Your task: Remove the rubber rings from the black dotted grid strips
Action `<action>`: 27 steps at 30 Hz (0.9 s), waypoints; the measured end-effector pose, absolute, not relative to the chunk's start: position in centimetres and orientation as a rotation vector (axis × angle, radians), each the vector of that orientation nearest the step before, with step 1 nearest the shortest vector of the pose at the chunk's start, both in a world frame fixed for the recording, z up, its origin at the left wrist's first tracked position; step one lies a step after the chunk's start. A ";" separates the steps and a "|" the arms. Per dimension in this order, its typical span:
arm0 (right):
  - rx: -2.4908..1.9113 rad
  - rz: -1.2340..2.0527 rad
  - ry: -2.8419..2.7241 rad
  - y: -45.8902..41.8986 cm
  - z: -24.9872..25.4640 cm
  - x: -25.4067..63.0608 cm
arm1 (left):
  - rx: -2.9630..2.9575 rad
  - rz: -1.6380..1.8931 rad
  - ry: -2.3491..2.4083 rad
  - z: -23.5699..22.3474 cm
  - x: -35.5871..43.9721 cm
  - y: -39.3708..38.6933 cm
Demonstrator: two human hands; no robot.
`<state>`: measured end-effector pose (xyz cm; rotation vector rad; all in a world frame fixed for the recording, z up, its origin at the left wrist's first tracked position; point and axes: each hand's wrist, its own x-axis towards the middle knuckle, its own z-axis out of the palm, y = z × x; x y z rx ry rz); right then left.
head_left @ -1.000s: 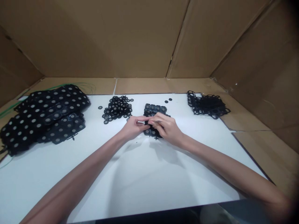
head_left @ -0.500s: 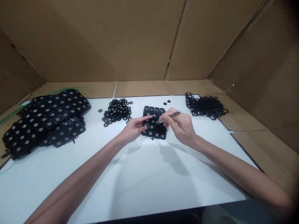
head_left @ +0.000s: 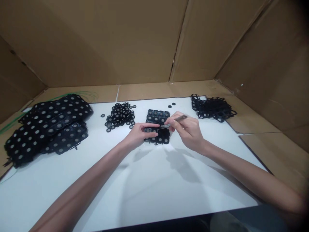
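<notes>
A black panel [head_left: 156,119] with rows of pale grey discs lies on the white table in front of me. My left hand [head_left: 136,135] rests at its left side, index finger and thumb stretched over the panel and apart from each other. From the right, my right hand [head_left: 188,129] pinches a slim metal tool [head_left: 180,118] like a pen. Its pointed tip meets the panel close to my left fingertip; the exact contact is too small to make out.
A heap of black rings with grey centres [head_left: 120,114] lies left of the panel. Two dark discs [head_left: 172,105] are behind it. Black open frames [head_left: 213,109] are piled at the right, stacked dotted panels [head_left: 48,125] at the left. Cardboard walls [head_left: 108,42] surround the table.
My left index finger and thumb have slid right across the panel, the index nearer the tool tip. My right hand keeps its hold on the tool. The view has shifted slightly.
</notes>
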<state>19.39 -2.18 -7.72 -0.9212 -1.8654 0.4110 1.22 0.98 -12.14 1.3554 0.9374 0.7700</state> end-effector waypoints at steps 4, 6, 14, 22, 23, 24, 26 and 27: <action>-0.902 0.419 -1.854 -2.3 -7.5 19.4 | 1.511 0.745 1.017 -11.9 1.4 0.9; -0.895 0.429 -1.858 -2.4 -7.4 19.4 | 1.578 0.746 1.049 -11.8 1.4 0.8; -0.890 0.447 -1.862 -2.1 -7.7 19.4 | 1.597 0.736 1.069 -12.8 1.4 0.8; -0.866 0.476 -1.915 -2.1 -8.6 19.2 | 1.627 0.817 1.030 -12.5 1.9 0.3; -0.863 0.468 -1.912 -2.1 -8.6 19.2 | 1.630 0.823 1.028 -12.4 1.9 0.2; -0.861 0.463 -1.911 -2.1 -8.7 19.1 | 1.635 0.828 1.026 -12.4 1.9 0.1; -0.865 0.463 -1.914 -2.1 -8.8 19.1 | 1.648 0.833 1.020 -12.4 1.9 0.0; -0.868 0.465 -1.917 -2.1 -8.8 19.1 | 1.654 0.832 1.015 -12.4 1.9 0.0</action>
